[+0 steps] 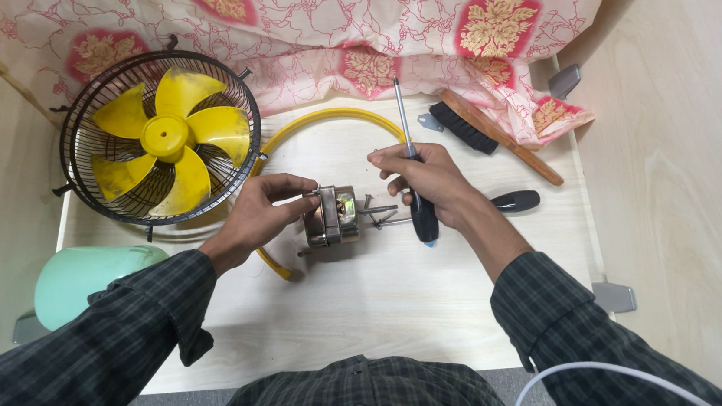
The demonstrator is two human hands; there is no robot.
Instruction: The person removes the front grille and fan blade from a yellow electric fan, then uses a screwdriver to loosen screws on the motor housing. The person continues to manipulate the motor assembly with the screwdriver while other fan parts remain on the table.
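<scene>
Motor (335, 216) lying at the middle of the wooden table (421, 313), pinched at its top edge by the left hand (257, 216). Right hand (427, 176) at 2 o'clock from it, fingers closed around a screwdriver (411, 161). Yellow fan (162, 135) at 10 o'clock, brush (493, 134) at 1 o'clock.

Pale wooden tabletop (386, 310): left of the small metal motor (335, 218), a black wire cage with yellow fan blades (162, 138); behind, a curved yellow ring (334, 115); beyond-right, a wooden-handled black brush (493, 136) under floral cloth (324, 26).
</scene>
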